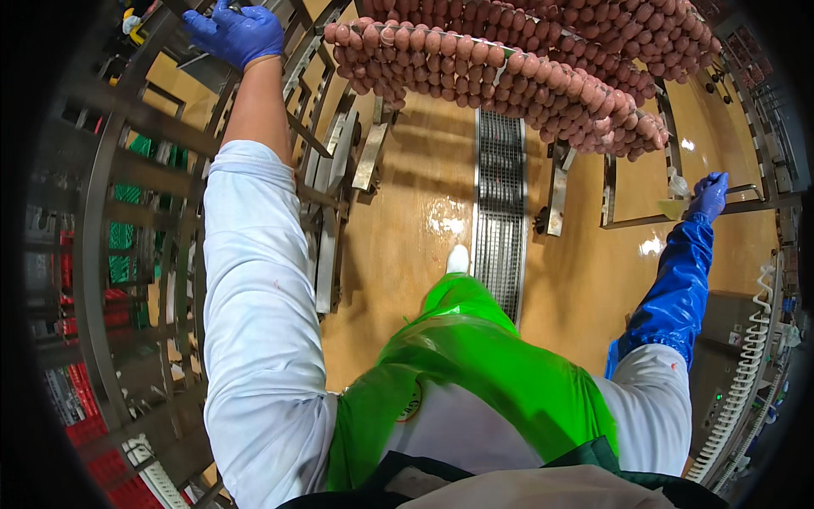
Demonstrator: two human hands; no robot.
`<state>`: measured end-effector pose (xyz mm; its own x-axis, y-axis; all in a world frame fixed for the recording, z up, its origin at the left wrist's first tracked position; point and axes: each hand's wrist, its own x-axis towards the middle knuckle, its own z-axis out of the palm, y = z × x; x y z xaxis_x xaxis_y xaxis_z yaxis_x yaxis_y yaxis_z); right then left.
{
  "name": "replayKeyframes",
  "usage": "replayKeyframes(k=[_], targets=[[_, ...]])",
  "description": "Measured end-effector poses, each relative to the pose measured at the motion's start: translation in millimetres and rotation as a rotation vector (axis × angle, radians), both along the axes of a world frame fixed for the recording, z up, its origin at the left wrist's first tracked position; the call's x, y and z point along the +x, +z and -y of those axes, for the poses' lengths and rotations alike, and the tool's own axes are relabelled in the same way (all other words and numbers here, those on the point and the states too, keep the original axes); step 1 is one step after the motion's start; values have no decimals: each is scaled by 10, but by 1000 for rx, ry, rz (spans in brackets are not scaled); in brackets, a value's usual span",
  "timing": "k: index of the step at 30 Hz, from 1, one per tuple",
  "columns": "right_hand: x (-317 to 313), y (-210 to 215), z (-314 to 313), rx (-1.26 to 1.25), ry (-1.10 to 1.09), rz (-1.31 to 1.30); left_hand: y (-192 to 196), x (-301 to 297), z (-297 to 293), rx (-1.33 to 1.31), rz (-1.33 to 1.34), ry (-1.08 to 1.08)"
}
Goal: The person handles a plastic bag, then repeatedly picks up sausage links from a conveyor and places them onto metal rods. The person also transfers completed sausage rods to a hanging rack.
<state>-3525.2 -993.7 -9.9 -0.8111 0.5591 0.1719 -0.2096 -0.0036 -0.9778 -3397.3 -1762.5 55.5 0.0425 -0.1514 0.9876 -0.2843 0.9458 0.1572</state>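
My left hand (236, 36), in a blue glove with a bare forearm above it, is raised at the upper left beside a metal rack (102, 254). Its fingers are spread apart, and nothing shows in them. At the right my right hand (709, 197), gloved and in a blue sleeve cover, is closed around the bar of a metal frame (632, 222). Ahead, strings of pink sausages (500, 72) hang in rows over rods. A small translucent scrap (675, 206) lies against the bar beside my right hand.
A metal drain grate (500, 195) runs along the wet tan floor (407, 212). Rack feet with wheels (555, 191) stand on both sides of it. Red crates (106, 471) and green crates (127, 229) show behind the left rack. A white coiled hose (750, 356) hangs at the right.
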Motion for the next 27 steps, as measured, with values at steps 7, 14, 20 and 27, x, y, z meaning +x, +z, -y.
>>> replayKeyframes(k=[7, 14, 20, 27], targets=[[10, 2, 24, -26, -8, -4, -38, -30, -86, 36, 19, -77], [-104, -106, 28, -50, 142, -10, -313, -252, 686, 114, -7, -28], [54, -54, -5, -87, 212, -27, -100, -76, 102, 38, 61, 61], [40, -74, -34, -112, 207, -20, -113, -44, -28, 136, 55, 6]])
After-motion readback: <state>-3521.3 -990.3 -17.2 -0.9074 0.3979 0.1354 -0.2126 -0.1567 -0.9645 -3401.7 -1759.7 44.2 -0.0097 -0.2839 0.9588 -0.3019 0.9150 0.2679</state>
